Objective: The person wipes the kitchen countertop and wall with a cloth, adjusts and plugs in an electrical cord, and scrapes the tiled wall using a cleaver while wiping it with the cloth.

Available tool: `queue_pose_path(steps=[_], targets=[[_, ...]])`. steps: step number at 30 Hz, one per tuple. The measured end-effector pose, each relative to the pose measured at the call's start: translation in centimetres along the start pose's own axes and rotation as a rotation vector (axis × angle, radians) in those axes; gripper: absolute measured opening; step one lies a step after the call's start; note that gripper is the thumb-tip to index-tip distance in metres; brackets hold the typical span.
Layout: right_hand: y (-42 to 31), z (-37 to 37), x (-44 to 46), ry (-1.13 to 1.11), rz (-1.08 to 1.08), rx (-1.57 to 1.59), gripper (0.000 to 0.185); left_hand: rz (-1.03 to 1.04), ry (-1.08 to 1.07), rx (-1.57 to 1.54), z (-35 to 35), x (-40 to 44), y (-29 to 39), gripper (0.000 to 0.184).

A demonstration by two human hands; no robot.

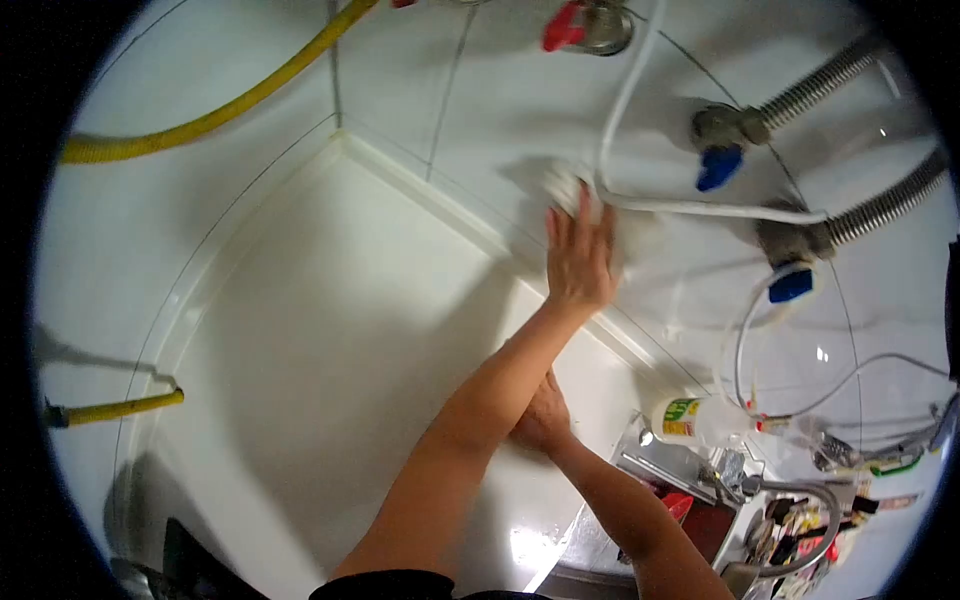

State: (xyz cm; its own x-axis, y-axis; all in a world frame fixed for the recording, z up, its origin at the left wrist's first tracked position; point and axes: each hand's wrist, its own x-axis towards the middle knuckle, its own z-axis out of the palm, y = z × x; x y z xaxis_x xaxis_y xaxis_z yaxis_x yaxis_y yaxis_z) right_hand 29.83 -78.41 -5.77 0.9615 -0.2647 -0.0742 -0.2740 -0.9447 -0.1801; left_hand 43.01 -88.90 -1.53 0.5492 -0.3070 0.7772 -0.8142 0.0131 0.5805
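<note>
My left hand [583, 262] is raised against the white tiled wall [500, 130], fingers stretched out. Under its fingertips a crumpled white cloth or paper wipe [565, 187] is pressed to the tiles, partly blurred. A thin white hose [625, 95] runs down the wall right beside these fingers. Lower down, my right hand [543, 418] rests on the white countertop [330, 330], close to the wall edge. My left forearm crosses over it and hides most of its fingers, so I cannot see whether they hold anything.
Two blue-handled valves [720, 165] with braided metal hoses [825, 85] stick out from the wall at right. A red-handled valve [565, 27] is above. Yellow hoses [230, 110] hang at left. A labelled bottle [690, 420], a faucet [825, 510] and a cluttered sink stand lower right.
</note>
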Motion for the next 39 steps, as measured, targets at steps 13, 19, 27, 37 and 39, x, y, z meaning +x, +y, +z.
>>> queue_pose_path(steps=[13, 19, 27, 37, 39], targets=[[-0.7, -0.8, -0.1, 0.051, 0.044, 0.059, 0.066, -0.72, 0.457, -0.343, -7.0, 13.3, -28.1, 0.068], [-0.6, -0.7, -0.1, 0.031, 0.071, 0.046, 0.068, -0.868, 0.569, -0.253, 0.9, 4.2, -11.8, 0.074], [0.3, 0.9, -0.6, 0.037, 0.055, 0.016, 0.061, -0.821, 0.456, -0.511, 4.2, -1.7, 3.6, 0.072], [-0.6, -1.1, -0.6, 0.064, 0.075, 0.089, 0.064, -0.834, 0.439, -0.36, -5.3, 11.4, -13.2, 0.066], [-0.3, -0.8, -0.5, 0.106, 0.064, 0.12, 0.063, -0.833, 0.521, -0.468, -5.3, 10.1, -9.2, 0.065]])
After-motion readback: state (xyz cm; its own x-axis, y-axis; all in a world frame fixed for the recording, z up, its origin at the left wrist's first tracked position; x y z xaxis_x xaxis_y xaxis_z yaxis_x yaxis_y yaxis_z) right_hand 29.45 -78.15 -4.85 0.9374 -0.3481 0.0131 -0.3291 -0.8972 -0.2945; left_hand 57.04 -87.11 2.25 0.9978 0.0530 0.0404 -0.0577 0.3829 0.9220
